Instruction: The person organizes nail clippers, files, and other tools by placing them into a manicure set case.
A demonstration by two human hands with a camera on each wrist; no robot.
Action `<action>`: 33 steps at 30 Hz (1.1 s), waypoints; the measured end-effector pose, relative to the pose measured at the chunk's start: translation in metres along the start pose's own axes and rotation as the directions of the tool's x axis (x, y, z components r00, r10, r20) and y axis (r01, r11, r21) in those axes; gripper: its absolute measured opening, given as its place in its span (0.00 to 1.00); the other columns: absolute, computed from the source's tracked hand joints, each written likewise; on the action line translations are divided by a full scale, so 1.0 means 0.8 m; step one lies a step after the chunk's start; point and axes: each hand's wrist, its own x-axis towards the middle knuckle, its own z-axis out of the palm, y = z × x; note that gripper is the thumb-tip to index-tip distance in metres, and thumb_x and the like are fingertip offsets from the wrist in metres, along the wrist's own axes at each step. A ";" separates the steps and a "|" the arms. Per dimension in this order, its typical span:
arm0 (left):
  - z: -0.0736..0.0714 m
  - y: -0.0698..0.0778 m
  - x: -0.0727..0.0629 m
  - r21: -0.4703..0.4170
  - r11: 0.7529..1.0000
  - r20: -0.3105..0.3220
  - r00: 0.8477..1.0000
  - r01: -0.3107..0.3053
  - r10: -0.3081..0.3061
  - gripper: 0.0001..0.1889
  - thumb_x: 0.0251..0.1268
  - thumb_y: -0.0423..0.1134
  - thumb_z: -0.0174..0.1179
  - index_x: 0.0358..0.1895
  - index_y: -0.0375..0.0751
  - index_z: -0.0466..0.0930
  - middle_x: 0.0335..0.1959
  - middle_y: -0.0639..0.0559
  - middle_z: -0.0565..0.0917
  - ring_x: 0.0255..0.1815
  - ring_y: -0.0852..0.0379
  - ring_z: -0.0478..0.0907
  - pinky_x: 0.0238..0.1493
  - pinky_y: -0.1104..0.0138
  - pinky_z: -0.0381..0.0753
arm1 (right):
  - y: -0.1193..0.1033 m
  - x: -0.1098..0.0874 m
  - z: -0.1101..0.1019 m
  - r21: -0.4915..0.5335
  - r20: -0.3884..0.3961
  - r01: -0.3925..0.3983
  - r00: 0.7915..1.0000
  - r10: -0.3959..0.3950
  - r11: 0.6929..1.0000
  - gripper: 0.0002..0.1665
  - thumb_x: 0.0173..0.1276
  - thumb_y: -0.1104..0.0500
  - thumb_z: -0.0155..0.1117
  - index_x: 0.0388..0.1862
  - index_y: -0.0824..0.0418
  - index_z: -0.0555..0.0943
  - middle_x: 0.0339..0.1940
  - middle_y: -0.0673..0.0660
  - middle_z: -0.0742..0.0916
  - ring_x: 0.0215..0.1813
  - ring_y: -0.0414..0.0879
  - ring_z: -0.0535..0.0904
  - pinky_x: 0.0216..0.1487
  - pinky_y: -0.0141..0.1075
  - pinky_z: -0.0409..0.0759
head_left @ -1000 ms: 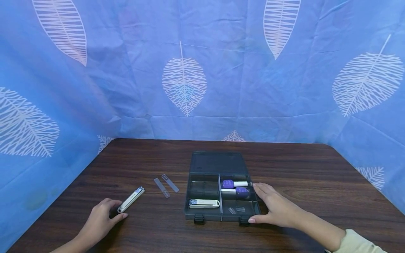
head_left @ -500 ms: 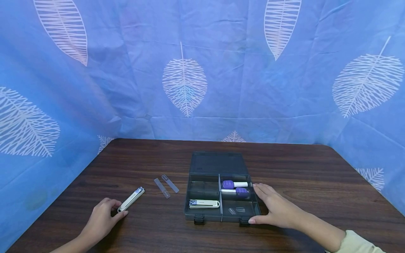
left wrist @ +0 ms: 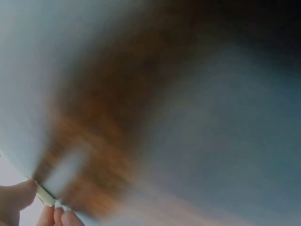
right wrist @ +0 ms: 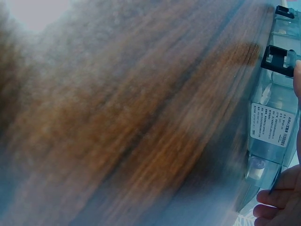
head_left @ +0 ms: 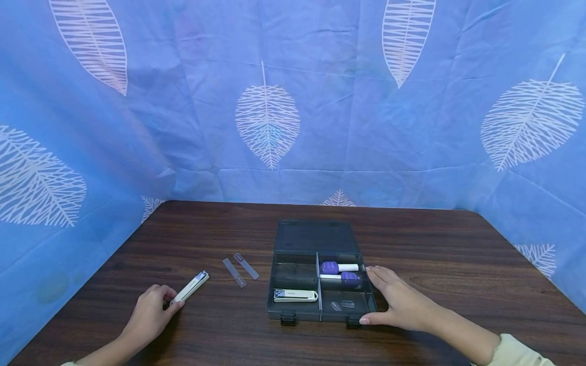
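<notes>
My left hand (head_left: 148,310) pinches the near end of a white nail clipper (head_left: 191,287) between thumb and fingers, at the left of the table. The clipper points away to the right, its metal head at the far end. In the left wrist view, thumb and fingertips meet on the clipper (left wrist: 45,196). My right hand (head_left: 407,302) holds the right side of a dark translucent box (head_left: 295,312), thumb at the front corner and fingers along the side. A second nail clipper (head_left: 295,296) lies in the front left compartment. Two purple nail polish bottles (head_left: 329,267) lie at the right.
Two clear flat strips (head_left: 234,272) lie on the wooden table (head_left: 220,335) between the left hand and the box. Small clear pieces (head_left: 348,304) sit in the box's front right compartment. Its lid (head_left: 313,236) lies open toward the back, before a blue leaf-print cloth (head_left: 329,127).
The left thumb and fingers have closed in on the near end of the nail clipper, which has hardly moved. The right hand and the box stay in place.
</notes>
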 end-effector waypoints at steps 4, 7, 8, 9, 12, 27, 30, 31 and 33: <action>-0.001 0.001 0.002 0.007 1.000 0.008 1.000 0.005 -0.005 0.09 0.53 0.32 0.65 0.32 0.27 0.79 0.28 0.43 0.77 0.28 0.55 0.72 0.27 0.64 0.72 | 0.000 0.000 0.000 0.001 0.005 -0.002 1.000 0.002 1.000 0.63 0.50 0.27 0.61 0.68 0.73 0.59 0.67 0.74 0.65 0.68 0.71 0.58 0.59 0.65 0.63; -0.003 0.002 0.003 0.012 1.000 0.018 1.000 0.014 -0.015 0.09 0.53 0.31 0.65 0.33 0.27 0.79 0.28 0.43 0.77 0.27 0.55 0.71 0.27 0.64 0.71 | 0.000 0.000 0.001 0.006 0.009 -0.016 1.000 0.016 1.000 0.64 0.49 0.26 0.60 0.69 0.72 0.59 0.68 0.73 0.65 0.69 0.70 0.57 0.60 0.65 0.62; -0.003 0.003 0.003 0.011 1.000 0.022 1.000 0.018 -0.018 0.09 0.54 0.31 0.64 0.33 0.27 0.78 0.28 0.43 0.77 0.26 0.56 0.70 0.26 0.65 0.71 | 0.000 0.000 0.001 0.004 0.009 -0.017 1.000 0.017 1.000 0.64 0.49 0.26 0.60 0.69 0.72 0.59 0.68 0.74 0.65 0.69 0.71 0.57 0.60 0.65 0.62; -0.004 0.003 0.003 0.010 1.000 0.023 1.000 0.018 -0.019 0.09 0.54 0.31 0.64 0.33 0.26 0.78 0.28 0.43 0.77 0.26 0.56 0.70 0.26 0.66 0.70 | 0.000 0.000 0.001 0.002 0.009 -0.018 1.000 0.018 1.000 0.64 0.49 0.26 0.60 0.69 0.72 0.59 0.68 0.74 0.65 0.69 0.71 0.57 0.60 0.65 0.62; -0.006 0.005 0.004 0.003 1.000 0.017 1.000 0.014 -0.014 0.08 0.55 0.30 0.62 0.34 0.26 0.77 0.26 0.45 0.77 0.24 0.57 0.68 0.23 0.69 0.67 | 0.001 0.000 0.001 -0.003 0.008 -0.016 1.000 0.016 1.000 0.64 0.49 0.26 0.60 0.69 0.72 0.59 0.68 0.74 0.65 0.68 0.71 0.58 0.59 0.65 0.62; -0.014 0.013 0.007 -0.002 1.000 -0.023 1.000 0.011 -0.012 0.07 0.59 0.28 0.59 0.37 0.25 0.78 0.25 0.46 0.76 0.25 0.57 0.67 0.21 0.69 0.66 | -0.001 0.000 0.000 -0.003 0.003 -0.013 1.000 0.013 1.000 0.64 0.49 0.26 0.61 0.68 0.73 0.59 0.67 0.74 0.66 0.68 0.71 0.58 0.59 0.65 0.62; -0.014 0.014 0.006 0.000 1.000 -0.028 1.000 0.012 -0.012 0.07 0.59 0.28 0.59 0.38 0.26 0.78 0.26 0.46 0.77 0.25 0.57 0.68 0.22 0.69 0.67 | -0.001 0.000 0.001 0.008 0.000 -0.015 1.000 0.015 1.000 0.64 0.49 0.26 0.60 0.68 0.72 0.59 0.67 0.74 0.66 0.68 0.71 0.58 0.59 0.65 0.62; -0.014 0.014 0.006 -0.001 1.000 -0.030 1.000 0.009 -0.009 0.07 0.59 0.28 0.59 0.38 0.26 0.78 0.26 0.46 0.77 0.25 0.57 0.68 0.22 0.69 0.67 | 0.000 0.000 0.001 0.008 -0.001 -0.014 1.000 0.014 1.000 0.64 0.49 0.26 0.60 0.68 0.72 0.59 0.67 0.74 0.66 0.68 0.71 0.58 0.59 0.65 0.63; -0.014 0.015 0.005 -0.007 1.000 -0.033 0.999 -0.001 0.001 0.06 0.59 0.28 0.59 0.38 0.26 0.78 0.27 0.45 0.78 0.26 0.57 0.69 0.22 0.69 0.68 | 0.000 0.000 0.001 0.007 -0.002 -0.008 1.000 0.008 1.000 0.64 0.49 0.26 0.61 0.68 0.73 0.59 0.67 0.74 0.66 0.68 0.71 0.58 0.59 0.65 0.63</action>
